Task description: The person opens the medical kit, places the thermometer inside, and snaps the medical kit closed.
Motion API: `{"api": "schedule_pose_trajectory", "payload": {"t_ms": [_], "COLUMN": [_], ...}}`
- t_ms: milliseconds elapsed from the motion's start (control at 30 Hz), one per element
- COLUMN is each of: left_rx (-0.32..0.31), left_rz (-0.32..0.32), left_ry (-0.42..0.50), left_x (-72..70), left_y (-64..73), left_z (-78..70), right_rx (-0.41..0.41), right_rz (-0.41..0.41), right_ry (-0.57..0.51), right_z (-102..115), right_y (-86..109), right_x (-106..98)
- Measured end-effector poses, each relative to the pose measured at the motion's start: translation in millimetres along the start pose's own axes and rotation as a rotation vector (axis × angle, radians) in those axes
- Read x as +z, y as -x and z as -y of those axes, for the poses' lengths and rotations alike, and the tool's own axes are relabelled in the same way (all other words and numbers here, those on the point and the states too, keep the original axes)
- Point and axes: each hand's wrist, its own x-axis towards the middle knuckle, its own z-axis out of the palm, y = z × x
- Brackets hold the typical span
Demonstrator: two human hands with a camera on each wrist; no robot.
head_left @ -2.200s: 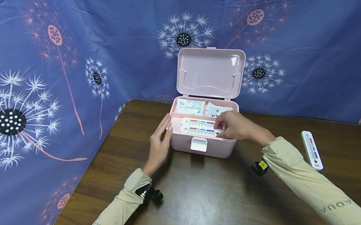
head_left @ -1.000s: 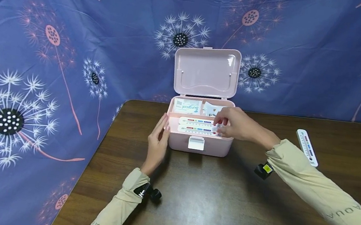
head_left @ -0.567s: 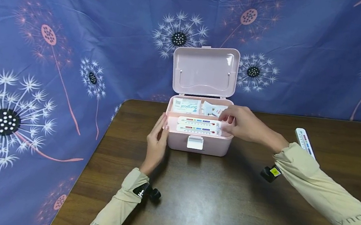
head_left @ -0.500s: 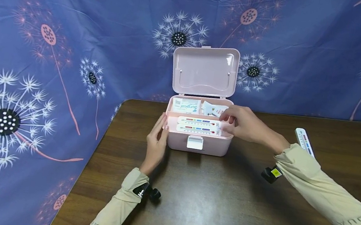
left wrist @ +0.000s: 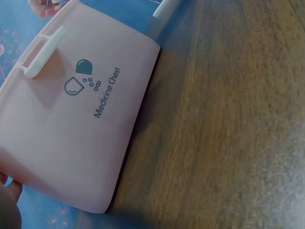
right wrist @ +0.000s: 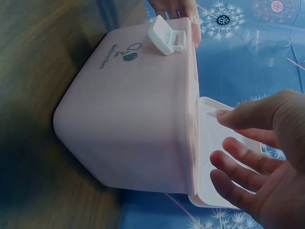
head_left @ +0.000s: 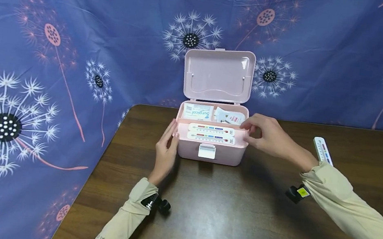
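A pink medicine chest (head_left: 210, 154) stands on the table with its lid (head_left: 218, 76) raised. Two white strip thermometers lie side by side in its front compartment, a rear one (head_left: 211, 130) and a front one (head_left: 211, 137). Behind them are a packet marked Surgical (head_left: 197, 112) and another white packet (head_left: 229, 117). My left hand (head_left: 165, 155) rests its extended fingers against the chest's left side. At the right rim hovers my right hand (head_left: 267, 135), fingers loosely bent and holding nothing, as the right wrist view (right wrist: 259, 157) shows.
Another white thermometer (head_left: 323, 150) lies on the brown wooden table (head_left: 220, 223) to the right, partly covered by the right sleeve. A blue dandelion-print cloth (head_left: 143, 46) hangs behind and to the left. The chest's white latch (head_left: 207, 151) hangs at the front.
My right hand has let go of the front thermometer and drawn back rightward to the chest's rim. Both thermometers inside are now uncovered. My left hand stays at the chest's side.
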Motion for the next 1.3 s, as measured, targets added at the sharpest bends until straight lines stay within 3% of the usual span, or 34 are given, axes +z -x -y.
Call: {"api": "schedule_pose_trajectory", "payload": {"t_ms": [533, 933, 1300], "left_rx": [0.002, -0.011, 0.0], "left_rz": [-0.005, 0.007, 0.002], "left_ry": [0.008, 0.006, 0.01], "left_x": [1.2, 0.7, 0.3], "left_y": [0.4, 0.4, 0.9], "left_z": [0.6, 1.2, 1.8], "right_rx": [0.093, 0.064, 0.097], "right_rz": [-0.044, -0.117, -0.15], "right_ry": [-0.027, -0.001, 0.004], "right_z": [-6.9, -13.6, -17.9], "right_y": [19.6, 36.0, 47.8], "right_x": [-4.0, -6.8, -11.6]}}
